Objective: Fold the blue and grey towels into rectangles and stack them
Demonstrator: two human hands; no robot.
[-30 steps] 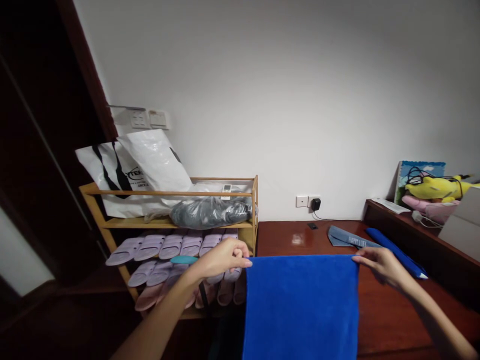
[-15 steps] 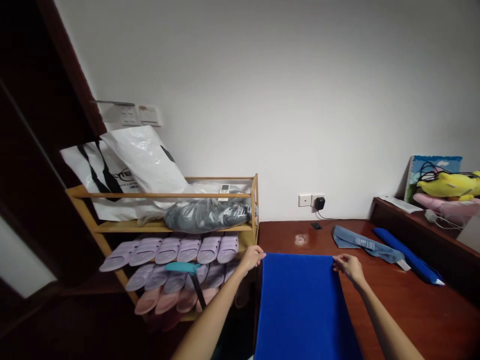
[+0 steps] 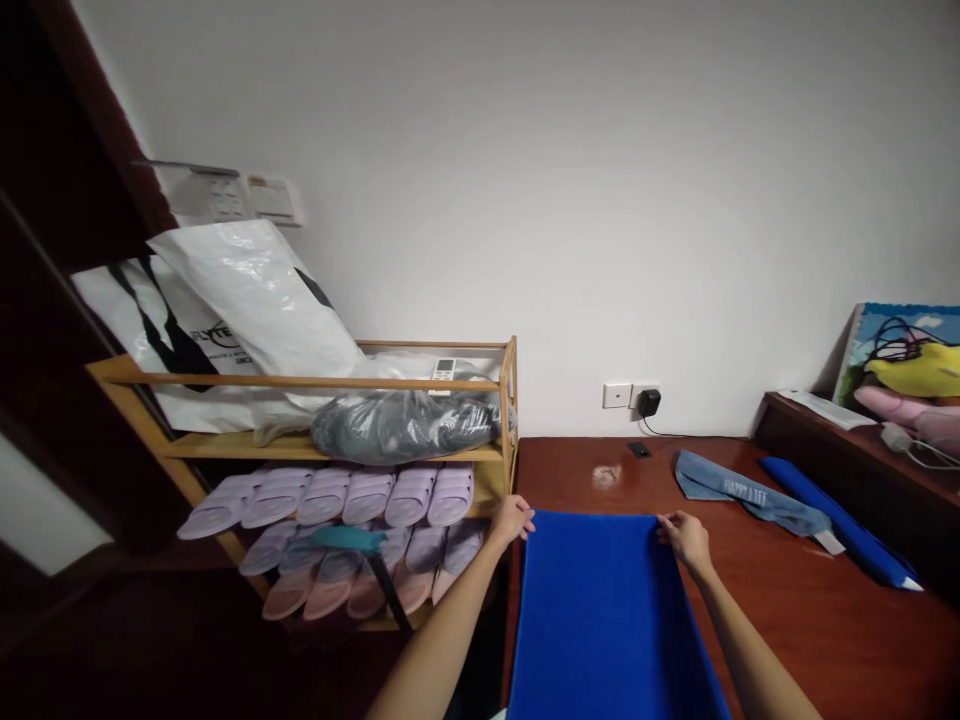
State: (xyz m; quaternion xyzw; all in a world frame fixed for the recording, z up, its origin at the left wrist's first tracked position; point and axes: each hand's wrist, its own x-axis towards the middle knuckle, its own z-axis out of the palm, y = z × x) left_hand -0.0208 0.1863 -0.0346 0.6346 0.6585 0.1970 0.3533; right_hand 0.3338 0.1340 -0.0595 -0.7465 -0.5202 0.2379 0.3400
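A long blue cloth [image 3: 600, 610] stretches from near the middle of the reddish-brown desk [image 3: 787, 610] down past the bottom of the view. My left hand [image 3: 513, 519] pinches its far left corner, and my right hand [image 3: 684, 538] pinches the far right corner. Between the two hands the far edge runs nearly straight. Right of my right hand lie a grey-blue folded cloth with lettering [image 3: 757, 493] and a narrow blue roll or folded piece [image 3: 840, 520] with a white tip.
At the left stands a wooden rack [image 3: 180, 447] with slippers [image 3: 371, 495], white bags [image 3: 255, 290] and a dark plastic-wrapped bundle [image 3: 405, 425]. A teal-topped black pole [image 3: 390, 590] stands before it. A raised shelf [image 3: 825, 440] borders the desk's right, holding a yellow toy [image 3: 919, 370].
The view has shifted a little, spreading the rack leftward and the desk items rightward. My hands are slightly closer together, still at the cloth's corners.
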